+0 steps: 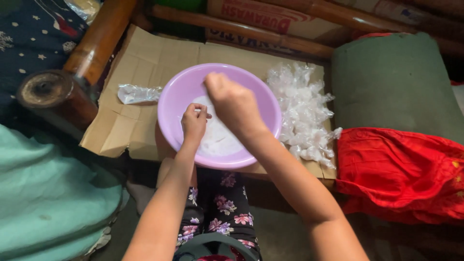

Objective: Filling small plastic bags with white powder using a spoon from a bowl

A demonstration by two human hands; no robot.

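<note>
Bowl (pixel 179 92), lilac plastic, is seen at frame centre, resting on flattened cardboard (pixel 145 63) and partly on the person's knees. White powder (pixel 217 140) is seen in its bottom, toward 6 o'clock.

Left hand (pixel 194 122) is held inside the bowl, at 9 o'clock of the powder. Fingers are curled, tips pressed together in a pinch on something small and pale; what it is cannot be told.

Right hand (pixel 234 104) is held above bowl centre, at 3 o'clock of the left hand, just beside it. It is closed in a loose fist, knuckles up, fingertips pointed down toward the left hand. Whether anything is held in it cannot be told; the underside is hidden.

Pile of small clear knotted packets (pixel 304 113) is seen on the cardboard at 3 o'clock of the bowl, touching its rim. One crumpled clear bag (pixel 137 93) lies at 9 o'clock, just beside the rim.

Around: wooden post (pixel 48 92) at 9 o'clock, green cushion (pixel 391 77) at 2 o'clock, red cloth (pixel 401 169) at 4 o'clock, teal cloth (pixel 48 188) at 8 o'clock. Floral trousers (pixel 222 208) are seen at 6 o'clock under the bowl.
</note>
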